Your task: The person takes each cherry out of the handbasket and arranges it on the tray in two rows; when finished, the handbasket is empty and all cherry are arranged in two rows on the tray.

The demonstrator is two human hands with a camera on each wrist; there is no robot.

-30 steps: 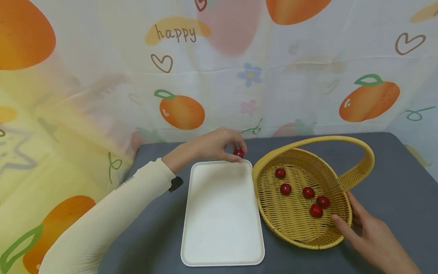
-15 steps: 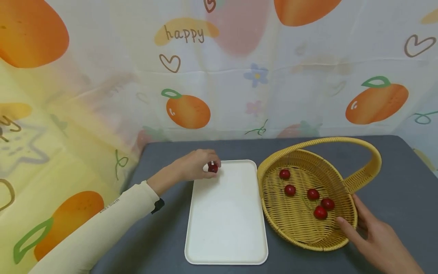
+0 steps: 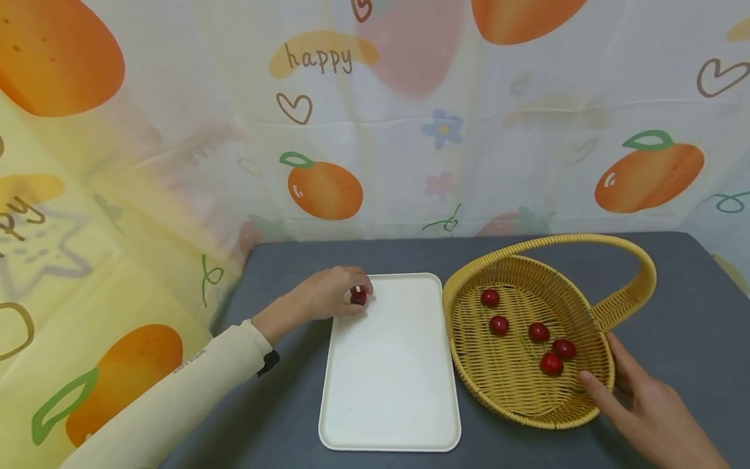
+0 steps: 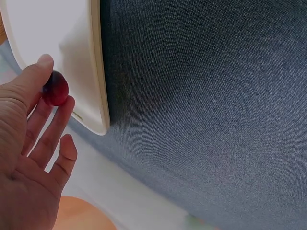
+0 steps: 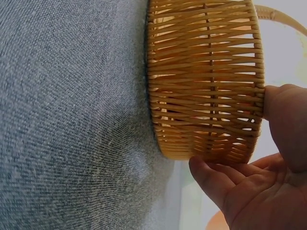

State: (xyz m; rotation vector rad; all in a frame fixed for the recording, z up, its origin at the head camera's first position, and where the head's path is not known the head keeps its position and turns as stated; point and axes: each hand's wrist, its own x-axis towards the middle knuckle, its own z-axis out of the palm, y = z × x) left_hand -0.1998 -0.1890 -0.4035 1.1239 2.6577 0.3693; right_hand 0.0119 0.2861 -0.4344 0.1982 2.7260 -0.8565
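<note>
Over the far left corner of a white tray [image 3: 392, 371], my left hand [image 3: 331, 294] pinches a dark red cherry [image 4: 56, 89] between thumb and fingers. In the left wrist view the little finger stands free of the fruit. To the tray's right sits a yellow wicker basket [image 3: 498, 384] with a tall arched handle. My right hand [image 3: 650, 397] grips the basket's right side, thumb over the rim and fingers against the outer wall [image 5: 206, 86]. Several red cherries [image 3: 538, 332] with thin green stems lie on the basket's floor.
A dark grey cloth [image 3: 281, 397] covers the table. Behind it hangs a pale curtain [image 3: 387, 176] printed with oranges and hearts. The basket's handle [image 3: 629, 277] arches up on the far side.
My left hand has carried the cherry leftward and nearer, from beyond the tray's far right corner to above its far left corner. The right hand keeps its hold on the basket.
</note>
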